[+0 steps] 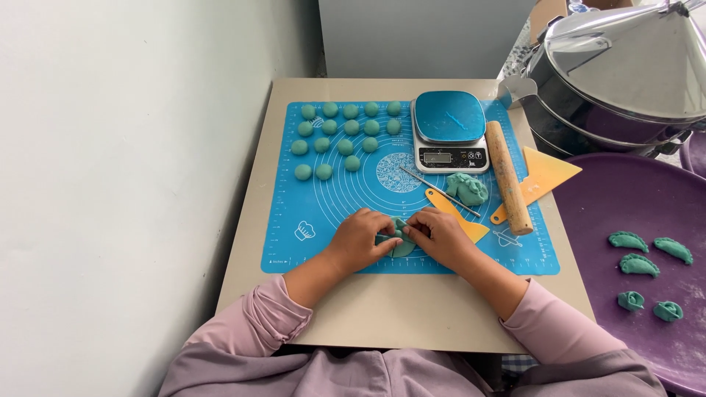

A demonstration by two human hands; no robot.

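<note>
Closest in, both hands meet at the near edge of the blue silicone mat (pixel 316 213) on the small desk (pixel 382 309). The left hand (pixel 358 239) and right hand (pixel 440 234) are both pinched onto one folded piece of green dough (pixel 401 245), fingers closed on its edge from either side, so it sits right between them, just above the mat.

That dough looks soft and light, probably a bit tacky, and it'd dent or tear easily. I'd say hold it by the seam with light fingertip pressure and not squeeze the belly.

Just past the hands there's a yellow scraper (pixel 457 217), a thin metal stick (pixel 437 190) and a lump of green dough (pixel 468 188). A wooden rolling pin (pixel 507 176) lies to the right of those, with an orange scraper (pixel 544 173) next to it. Further back are rows of small green dough balls (pixel 344 132) on the left and a kitchen scale (pixel 449 131) with a teal top.

Off to the right, a purple tray (pixel 625 191) holds five finished green dumplings (pixel 638 264), spaced apart. Behind it stands a steel steamer (pixel 618 73) with its lid on, so I can't tell what's inside.
</note>
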